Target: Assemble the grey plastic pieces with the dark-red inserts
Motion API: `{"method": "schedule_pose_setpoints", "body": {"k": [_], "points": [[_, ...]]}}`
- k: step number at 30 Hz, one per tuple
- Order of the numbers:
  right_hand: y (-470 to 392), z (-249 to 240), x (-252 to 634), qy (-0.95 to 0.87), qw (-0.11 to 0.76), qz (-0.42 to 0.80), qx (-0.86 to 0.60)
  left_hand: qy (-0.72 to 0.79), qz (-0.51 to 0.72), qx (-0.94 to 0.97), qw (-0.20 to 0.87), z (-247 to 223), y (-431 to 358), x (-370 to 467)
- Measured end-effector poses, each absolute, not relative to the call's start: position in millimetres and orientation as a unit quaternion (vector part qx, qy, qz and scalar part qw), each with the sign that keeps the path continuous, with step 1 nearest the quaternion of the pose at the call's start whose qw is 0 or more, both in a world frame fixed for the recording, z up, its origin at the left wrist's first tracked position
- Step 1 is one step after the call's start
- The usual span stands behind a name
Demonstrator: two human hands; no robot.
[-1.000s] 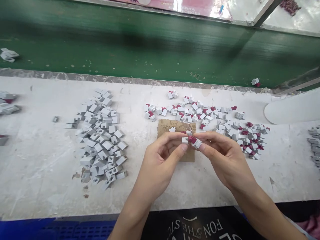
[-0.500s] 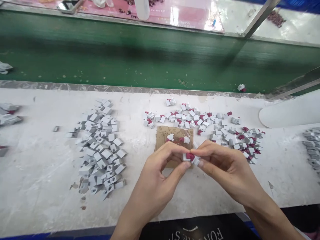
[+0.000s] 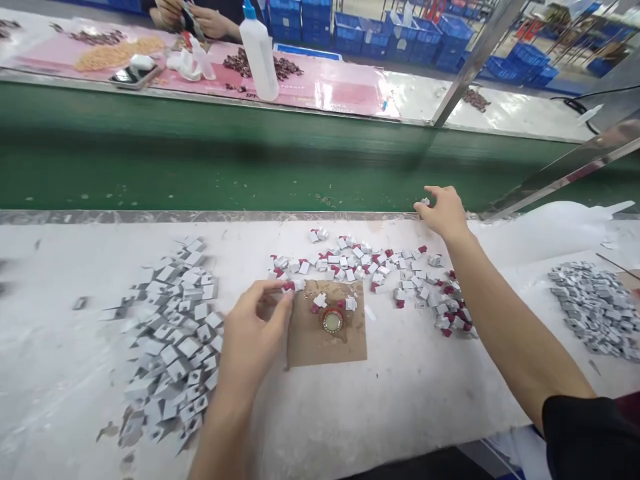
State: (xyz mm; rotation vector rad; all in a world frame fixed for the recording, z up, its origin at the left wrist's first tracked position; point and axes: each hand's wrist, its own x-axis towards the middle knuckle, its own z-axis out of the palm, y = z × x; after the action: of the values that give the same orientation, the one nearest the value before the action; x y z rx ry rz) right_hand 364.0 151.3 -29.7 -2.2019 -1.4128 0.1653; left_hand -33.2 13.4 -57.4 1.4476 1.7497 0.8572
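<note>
At the left, grey plastic blocks (image 3: 187, 347) lie in a loose heap, kept apart from the maroon-jointed ones, presumably so that the two sorts do not mix. Next to it, the left hand (image 3: 254, 327) is curled, thumb and forefinger closed on a maroon-and-grey piece (image 3: 289, 287) by the far left corner of a cardboard pad (image 3: 327, 353); this tip grip seems to suit so small a part, leaving much of it uncovered. The pad, perhaps there to protect the bench, bears two similar pieces and a round, bottle-cap-like dish (image 3: 333, 322). Beyond spread more maroon-and-grey assemblies (image 3: 358, 252). The right hand (image 3: 444, 210) is stretched far forward, thumb and forefinger parted around a small pale part (image 3: 425, 201); whether they grip it, I cannot tell. Rightmost are a white nozzle bottle (image 3: 550, 230) on its side and a heap of small grey parts (image 3: 595, 310). The white workbench (image 3: 320, 413) is scuffed and stained; behind it run a green strip (image 3: 200, 167), a co-worker's hands (image 3: 213, 21) over a pink-covered table (image 3: 345, 83), and stacked blue crates (image 3: 350, 30).
</note>
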Motion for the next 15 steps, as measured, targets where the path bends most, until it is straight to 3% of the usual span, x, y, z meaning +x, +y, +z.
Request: {"method": "schedule_pose_setpoints", "body": {"k": [6, 11, 15], "points": [[154, -22, 348, -0.533, 0.263, 0.110, -0.797, 0.679, 0.338, 0.577, 0.302, -58, 10, -27], [81, 1, 309, -0.578, 0.312, 0.270, -0.704, 0.704, 0.315, 0.558, 0.307, -48, -10, -34], [3, 0, 286, -0.625, 0.299, 0.333, -0.639, 0.715, 0.313, 0.598, 0.182, -34, -44, -51]]}}
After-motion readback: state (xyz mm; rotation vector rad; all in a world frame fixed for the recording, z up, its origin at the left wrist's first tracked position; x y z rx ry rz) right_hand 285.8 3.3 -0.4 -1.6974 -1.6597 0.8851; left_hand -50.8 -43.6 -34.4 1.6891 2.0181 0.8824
